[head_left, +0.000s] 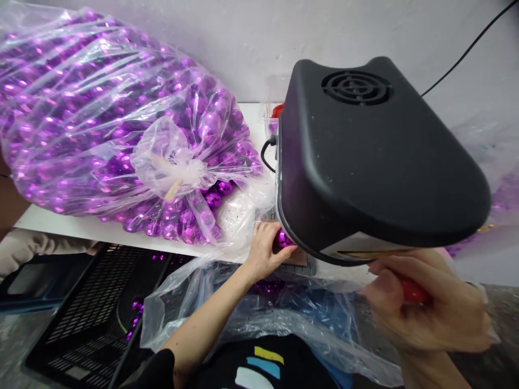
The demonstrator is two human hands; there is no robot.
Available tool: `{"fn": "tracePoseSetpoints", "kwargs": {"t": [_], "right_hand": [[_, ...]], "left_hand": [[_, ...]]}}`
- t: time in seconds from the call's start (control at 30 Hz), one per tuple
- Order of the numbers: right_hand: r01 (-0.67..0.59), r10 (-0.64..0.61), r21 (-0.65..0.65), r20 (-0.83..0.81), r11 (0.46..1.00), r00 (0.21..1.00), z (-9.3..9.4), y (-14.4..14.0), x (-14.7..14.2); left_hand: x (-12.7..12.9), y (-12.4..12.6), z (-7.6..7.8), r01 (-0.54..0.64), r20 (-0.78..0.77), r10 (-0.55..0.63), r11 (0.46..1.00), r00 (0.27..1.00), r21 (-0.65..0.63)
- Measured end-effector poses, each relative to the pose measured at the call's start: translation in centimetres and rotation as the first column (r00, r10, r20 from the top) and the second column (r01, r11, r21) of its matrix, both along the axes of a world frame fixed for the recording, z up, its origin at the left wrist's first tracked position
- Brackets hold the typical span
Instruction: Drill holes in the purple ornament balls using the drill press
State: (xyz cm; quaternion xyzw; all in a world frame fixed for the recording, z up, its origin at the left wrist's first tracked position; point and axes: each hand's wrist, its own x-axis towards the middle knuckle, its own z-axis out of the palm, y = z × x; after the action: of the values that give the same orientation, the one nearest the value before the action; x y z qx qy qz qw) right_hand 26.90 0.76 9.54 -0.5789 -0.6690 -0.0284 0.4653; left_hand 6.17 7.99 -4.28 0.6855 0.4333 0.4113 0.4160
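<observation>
My left hand (263, 252) is closed around a shiny purple ball (284, 238) at the front edge of the white table, just under the black machine (381, 162). A grey base plate (311, 265) shows beneath the ball. On the right, my right hand (433, 305), a little blurred, is wrapped around a red handle (416, 292) below the machine's front cover. The underside of the machine is hidden by its housing. Purple balls (270, 286) lie in a clear plastic bag (174, 308) spread below the table edge, over my lap.
A large tied clear bag (101, 113) full of purple balls covers the left of the white table (52, 221). Below stands a black crate (81, 319) with some purple pieces in it. Behind the machine is a clear container (271, 116). A black cable (466, 48) runs up the wall.
</observation>
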Motion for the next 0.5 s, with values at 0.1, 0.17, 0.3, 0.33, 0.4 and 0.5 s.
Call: {"fn": "tracePoseSetpoints", "kwargs": {"t": [0.1,0.17,0.3,0.33,0.4,0.5], "right_hand": [[-0.010,0.008,0.034,0.070,0.999,0.998,-0.8,-0.1,0.2],[-0.012,0.009,0.034,0.083,0.999,0.996,-1.0,-0.1,0.1],[0.021,-0.023,0.024,0.084,1.000,0.996,-0.9,-0.2,-0.4],[0.033,-0.034,0.024,0.081,0.999,0.996,-1.0,-0.3,-0.5],[0.038,-0.039,0.030,0.064,0.999,0.997,-1.4,-0.4,-0.5],[-0.009,0.007,0.052,0.045,0.999,0.999,-2.3,-0.3,-0.2]], "left_hand": [[0.0,0.1,0.5,0.001,-0.020,-0.001,1.000,1.000,0.009],[-0.1,0.1,0.8,0.006,-0.024,-0.006,1.000,1.000,0.007],[-0.1,0.2,0.9,0.009,-0.020,-0.009,1.000,1.000,-0.014],[-0.1,0.2,0.8,0.011,-0.020,-0.012,1.000,1.000,-0.021],[-0.1,0.2,0.5,0.011,-0.025,-0.011,1.000,1.000,-0.023],[-0.1,0.2,0.0,0.008,-0.027,-0.007,1.000,1.000,0.019]]}}
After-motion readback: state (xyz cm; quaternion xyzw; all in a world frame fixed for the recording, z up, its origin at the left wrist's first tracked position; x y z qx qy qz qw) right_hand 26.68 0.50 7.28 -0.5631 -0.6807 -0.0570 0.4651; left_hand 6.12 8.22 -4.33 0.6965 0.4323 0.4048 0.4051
